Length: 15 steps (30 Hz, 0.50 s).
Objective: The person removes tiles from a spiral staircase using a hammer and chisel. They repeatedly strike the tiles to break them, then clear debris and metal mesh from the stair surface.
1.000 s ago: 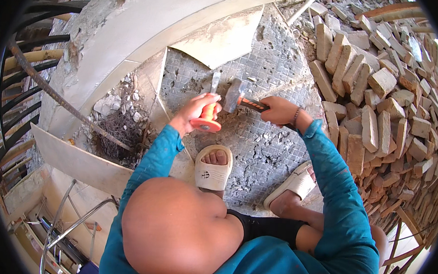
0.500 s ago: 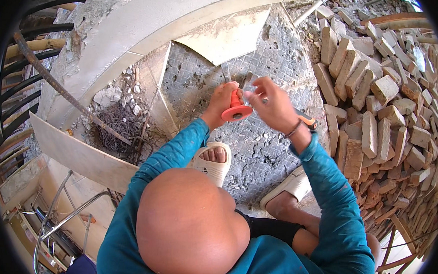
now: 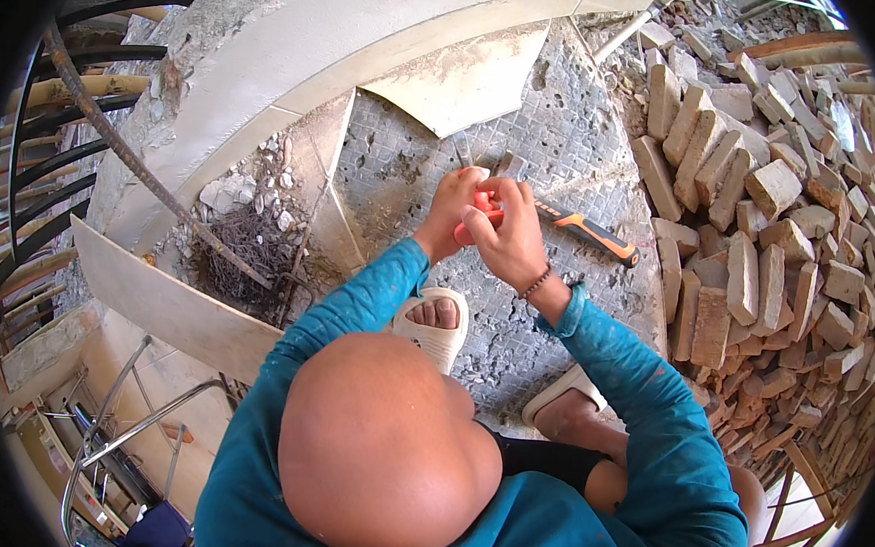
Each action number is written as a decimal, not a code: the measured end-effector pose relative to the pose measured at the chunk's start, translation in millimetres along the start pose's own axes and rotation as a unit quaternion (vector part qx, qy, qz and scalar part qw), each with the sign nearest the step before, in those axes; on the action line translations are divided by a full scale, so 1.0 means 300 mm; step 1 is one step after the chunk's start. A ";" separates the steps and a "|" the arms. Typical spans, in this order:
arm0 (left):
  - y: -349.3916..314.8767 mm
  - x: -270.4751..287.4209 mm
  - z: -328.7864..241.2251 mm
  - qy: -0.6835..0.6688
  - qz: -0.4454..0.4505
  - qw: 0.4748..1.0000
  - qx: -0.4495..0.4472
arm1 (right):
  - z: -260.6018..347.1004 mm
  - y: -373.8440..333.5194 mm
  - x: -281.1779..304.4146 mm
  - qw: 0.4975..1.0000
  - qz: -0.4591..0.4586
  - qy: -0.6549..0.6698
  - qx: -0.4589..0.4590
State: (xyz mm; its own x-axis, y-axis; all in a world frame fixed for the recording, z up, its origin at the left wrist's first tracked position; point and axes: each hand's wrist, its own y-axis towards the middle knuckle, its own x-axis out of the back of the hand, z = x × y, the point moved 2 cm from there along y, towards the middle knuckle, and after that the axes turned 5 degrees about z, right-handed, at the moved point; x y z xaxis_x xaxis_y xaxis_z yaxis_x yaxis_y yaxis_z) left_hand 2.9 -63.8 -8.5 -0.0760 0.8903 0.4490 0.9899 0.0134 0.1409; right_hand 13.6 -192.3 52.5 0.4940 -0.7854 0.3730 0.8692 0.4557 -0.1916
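While both hands (image 3: 486, 216) clamped tight on red-handled chisel (image 3: 474, 208): rough pitted concrete (image 3: 566, 131), hammer (image 3: 571, 222) alongside.

chisel (image 3: 462, 153) mostly hidden by both hands, hammer (image 3: 571, 222) head behind right hand (image 3: 508, 240) — grip unclear

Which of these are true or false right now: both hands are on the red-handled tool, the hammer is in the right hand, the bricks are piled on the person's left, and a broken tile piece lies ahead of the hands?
1. Both the left hand and the right hand grip the red-handled tool. True.
2. The hammer is in the right hand. False: it lies on the rough floor, beside the right hand.
3. The bricks are piled on the person's left. False: on the right.
4. A broken tile piece lies ahead of the hands. True.
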 end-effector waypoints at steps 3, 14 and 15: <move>-0.014 -0.004 0.020 -0.208 0.110 0.936 0.260 | 0.013 -0.008 -0.001 0.999 0.001 0.048 -0.007; 0.130 0.149 -0.150 -0.205 0.013 0.961 0.185 | 0.124 0.058 0.045 0.995 0.027 0.083 0.050; 0.106 0.153 -0.151 -0.270 0.011 0.937 0.221 | 0.127 0.063 0.048 0.994 0.061 0.081 0.039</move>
State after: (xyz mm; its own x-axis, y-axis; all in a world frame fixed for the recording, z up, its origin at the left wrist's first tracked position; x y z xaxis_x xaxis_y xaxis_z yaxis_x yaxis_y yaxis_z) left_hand 25.6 -43.0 56.6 -0.1014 0.9915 -0.0817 0.9523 0.0730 -0.2964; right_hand 36.4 -178.9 88.9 0.5978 -0.7766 0.1989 0.8016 0.5780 -0.1528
